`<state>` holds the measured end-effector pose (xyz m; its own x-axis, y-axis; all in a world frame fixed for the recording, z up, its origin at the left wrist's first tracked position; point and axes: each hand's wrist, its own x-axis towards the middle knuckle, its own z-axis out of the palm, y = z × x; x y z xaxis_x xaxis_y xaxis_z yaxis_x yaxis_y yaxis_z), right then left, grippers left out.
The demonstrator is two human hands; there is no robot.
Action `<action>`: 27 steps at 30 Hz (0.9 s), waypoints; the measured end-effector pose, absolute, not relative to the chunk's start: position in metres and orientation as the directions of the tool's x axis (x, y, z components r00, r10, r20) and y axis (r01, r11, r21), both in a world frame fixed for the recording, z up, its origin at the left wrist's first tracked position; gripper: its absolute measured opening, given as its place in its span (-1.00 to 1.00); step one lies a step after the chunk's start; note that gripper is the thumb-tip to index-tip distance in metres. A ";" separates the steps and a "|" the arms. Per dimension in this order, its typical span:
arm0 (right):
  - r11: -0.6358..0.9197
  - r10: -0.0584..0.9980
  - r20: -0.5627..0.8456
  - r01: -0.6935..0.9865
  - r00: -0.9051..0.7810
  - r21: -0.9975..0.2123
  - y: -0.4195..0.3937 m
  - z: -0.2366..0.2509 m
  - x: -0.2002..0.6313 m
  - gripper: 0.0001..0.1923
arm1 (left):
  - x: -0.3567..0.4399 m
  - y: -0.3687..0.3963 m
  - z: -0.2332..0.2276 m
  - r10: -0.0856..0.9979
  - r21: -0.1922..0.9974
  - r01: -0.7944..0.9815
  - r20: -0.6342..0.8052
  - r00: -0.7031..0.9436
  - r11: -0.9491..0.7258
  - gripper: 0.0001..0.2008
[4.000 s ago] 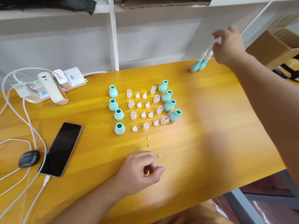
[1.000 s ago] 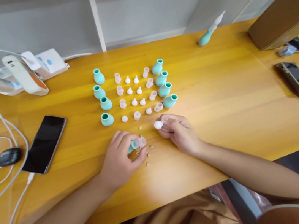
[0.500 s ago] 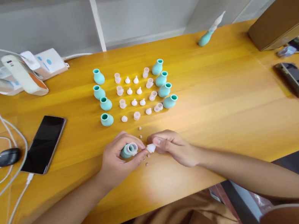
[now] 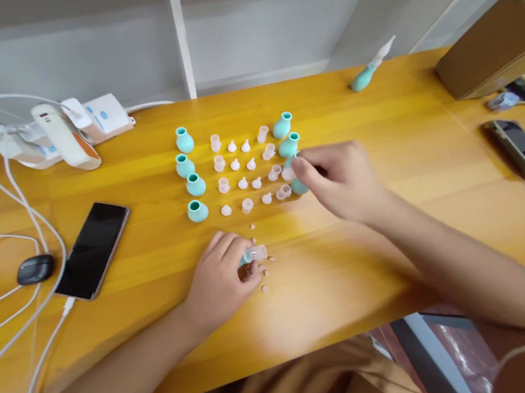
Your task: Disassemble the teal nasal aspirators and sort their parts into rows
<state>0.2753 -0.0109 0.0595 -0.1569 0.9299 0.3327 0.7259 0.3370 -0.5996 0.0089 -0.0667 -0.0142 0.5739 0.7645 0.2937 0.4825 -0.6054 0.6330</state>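
My left hand is closed around a teal squeeze bulb, held low over the table and tilted right. A translucent collar sits on the bulb's neck. My right hand is at the right column of teal bulbs, thumb and finger pinched on a small white cone-shaped piece; its outline is blurred. It partly covers the two nearer bulbs there. Between the left bulb column and the right one stand rows of translucent collars and small white cones. Several tiny pale bits lie by my left hand.
On the left lie a black phone, white cables, a dark earbud-like case and a power strip. A teal bulb with a white nozzle lies at the back. To the right are a cardboard box and another phone.
My right hand has left my left hand and moved up and right to the right-hand bulbs, with the white piece. My left hand has turned the bulb so its collar points right.
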 end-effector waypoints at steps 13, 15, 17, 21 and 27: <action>0.242 0.950 -0.243 0.955 -0.197 0.170 0.174 0.068 0.242 -0.59 | -0.002 -0.072 -0.018 0.878 0.882 0.327 0.173 0.447 -0.340 -0.64; 0.236 0.943 -0.280 0.954 -0.179 0.184 0.180 0.062 0.239 -0.57 | -0.002 -0.071 -0.019 0.890 0.915 0.281 0.147 0.432 -0.288 -0.67; 0.227 0.940 -0.299 0.957 -0.166 0.183 0.184 0.058 0.239 -0.57 | -0.001 -0.071 -0.021 0.898 0.930 0.250 0.147 0.415 -0.268 -0.69; 0.188 0.957 -0.256 0.962 -0.133 0.200 0.180 0.066 0.243 -0.45 | 0.001 -0.070 -0.023 0.905 0.937 0.209 0.185 0.383 -0.280 -0.69; 0.253 0.967 0.044 0.945 -0.249 -0.205 0.081 0.095 0.233 -0.19 | 0.004 -0.075 -0.030 0.906 0.953 0.097 0.236 0.351 -0.286 -0.61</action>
<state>0.2328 0.0813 0.0947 -0.2492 0.9674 0.0445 0.9455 0.2530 -0.2051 0.0041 -0.0752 -0.0299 0.3514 0.9059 0.2363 0.0973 -0.2864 0.9532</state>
